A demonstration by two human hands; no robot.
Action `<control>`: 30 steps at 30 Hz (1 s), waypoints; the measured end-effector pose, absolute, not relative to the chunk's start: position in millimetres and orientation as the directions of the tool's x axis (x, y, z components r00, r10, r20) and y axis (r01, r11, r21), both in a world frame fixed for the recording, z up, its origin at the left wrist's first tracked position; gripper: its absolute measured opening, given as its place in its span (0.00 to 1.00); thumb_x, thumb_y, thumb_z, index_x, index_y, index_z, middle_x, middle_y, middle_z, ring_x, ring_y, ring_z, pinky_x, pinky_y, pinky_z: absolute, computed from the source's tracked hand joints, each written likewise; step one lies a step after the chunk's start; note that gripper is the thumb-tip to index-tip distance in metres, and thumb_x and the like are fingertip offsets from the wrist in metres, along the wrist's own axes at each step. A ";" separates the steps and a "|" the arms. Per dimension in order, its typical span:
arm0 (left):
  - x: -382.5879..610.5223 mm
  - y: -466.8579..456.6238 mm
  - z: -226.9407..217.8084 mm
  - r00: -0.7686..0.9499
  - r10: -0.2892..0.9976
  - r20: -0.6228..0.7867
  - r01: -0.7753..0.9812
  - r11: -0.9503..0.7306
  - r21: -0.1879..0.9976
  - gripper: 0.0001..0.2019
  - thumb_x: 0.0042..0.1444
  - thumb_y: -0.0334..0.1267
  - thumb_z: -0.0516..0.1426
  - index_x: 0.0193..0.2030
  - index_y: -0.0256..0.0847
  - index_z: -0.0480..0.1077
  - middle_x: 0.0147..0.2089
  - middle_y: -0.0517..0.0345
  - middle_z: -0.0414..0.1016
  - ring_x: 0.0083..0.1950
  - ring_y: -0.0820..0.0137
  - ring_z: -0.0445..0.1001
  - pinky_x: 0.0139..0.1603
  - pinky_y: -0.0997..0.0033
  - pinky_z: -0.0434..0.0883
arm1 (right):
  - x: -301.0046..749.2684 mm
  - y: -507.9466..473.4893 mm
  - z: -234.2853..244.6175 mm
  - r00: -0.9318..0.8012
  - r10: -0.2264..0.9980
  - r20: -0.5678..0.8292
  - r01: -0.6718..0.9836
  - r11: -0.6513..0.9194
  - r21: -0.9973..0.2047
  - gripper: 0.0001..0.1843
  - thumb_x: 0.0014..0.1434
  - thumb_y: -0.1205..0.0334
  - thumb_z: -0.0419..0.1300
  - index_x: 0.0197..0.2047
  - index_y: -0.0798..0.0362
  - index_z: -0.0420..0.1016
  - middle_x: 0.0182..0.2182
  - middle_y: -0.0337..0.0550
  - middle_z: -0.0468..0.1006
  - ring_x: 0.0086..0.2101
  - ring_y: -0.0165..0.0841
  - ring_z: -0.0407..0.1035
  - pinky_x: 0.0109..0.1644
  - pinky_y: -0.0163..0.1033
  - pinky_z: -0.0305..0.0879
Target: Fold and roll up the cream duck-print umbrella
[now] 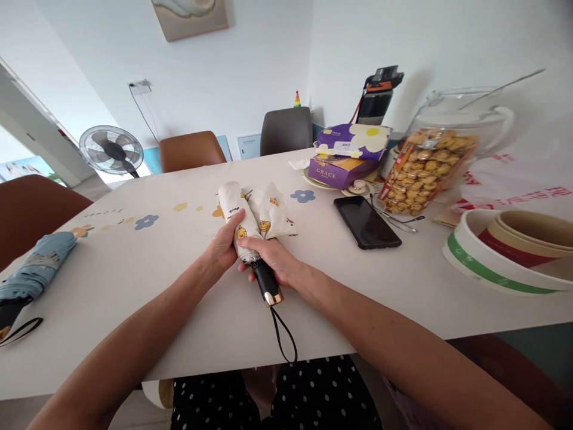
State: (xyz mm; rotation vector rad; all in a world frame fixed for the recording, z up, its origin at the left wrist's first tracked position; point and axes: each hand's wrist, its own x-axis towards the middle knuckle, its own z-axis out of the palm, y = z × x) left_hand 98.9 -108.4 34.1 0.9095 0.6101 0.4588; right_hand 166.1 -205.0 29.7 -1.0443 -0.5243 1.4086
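A folded white umbrella (242, 206) with yellow duck prints lies across both my hands just above the table. Its black handle (265, 276) ends in a gold-coloured cap with a black wrist strap (285, 334) hanging toward me. My left hand (225, 242) is closed around the left side of the canopy, thumb on the cloth. My right hand (275, 258) grips the lower canopy near the handle, thumb across the front. A loose flap of the cloth (271, 209) sticks out to the right of the rolled part.
On the white table (179, 322) a blue folded umbrella (38, 269) lies at the far left. To the right are a black phone (367, 222), glasses (398, 221), a snack jar (427, 170), paper bowls (470, 263) and a purple box (340, 171). Chairs and a fan (111, 149) stand beyond.
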 end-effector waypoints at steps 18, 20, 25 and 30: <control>177.1 -103.3 81.4 0.882 0.454 -0.126 0.315 -0.369 0.875 0.12 0.36 0.23 0.53 0.22 0.45 0.73 0.30 0.56 0.77 0.57 0.58 0.65 0.63 0.56 0.50 | 171.7 -207.7 29.9 0.180 0.892 -0.415 -0.464 -0.296 -0.835 0.13 0.49 0.60 0.62 0.35 0.56 0.65 0.21 0.37 0.68 0.16 0.27 0.64 0.14 0.33 0.65; 190.3 -102.7 80.1 0.857 0.488 -0.168 0.393 -0.407 0.824 0.13 0.34 0.23 0.51 0.18 0.47 0.70 0.24 0.57 0.74 0.52 0.57 0.68 0.61 0.52 0.52 | 173.2 -208.5 28.0 0.164 0.901 -0.402 -0.460 -0.291 -0.839 0.14 0.48 0.60 0.63 0.36 0.56 0.64 0.21 0.37 0.69 0.16 0.27 0.65 0.14 0.33 0.66; 191.1 -91.1 94.9 0.931 0.345 -0.120 0.338 -0.690 0.640 0.11 0.32 0.26 0.53 0.19 0.46 0.72 0.27 0.55 0.74 0.50 0.56 0.66 0.58 0.53 0.56 | 174.3 -208.6 25.2 0.125 0.930 -0.346 -0.482 -0.248 -0.840 0.16 0.47 0.60 0.65 0.36 0.57 0.65 0.21 0.37 0.69 0.18 0.26 0.65 0.15 0.32 0.67; 157.6 -77.6 117.2 0.984 0.047 -0.174 0.105 -0.935 0.338 0.10 0.39 0.33 0.55 0.30 0.43 0.72 0.40 0.58 0.72 0.47 0.63 0.67 0.49 0.62 0.64 | 176.2 -207.6 25.3 0.133 0.923 -0.360 -0.518 -0.245 -0.819 0.18 0.45 0.59 0.66 0.35 0.57 0.65 0.22 0.36 0.68 0.18 0.26 0.64 0.14 0.31 0.66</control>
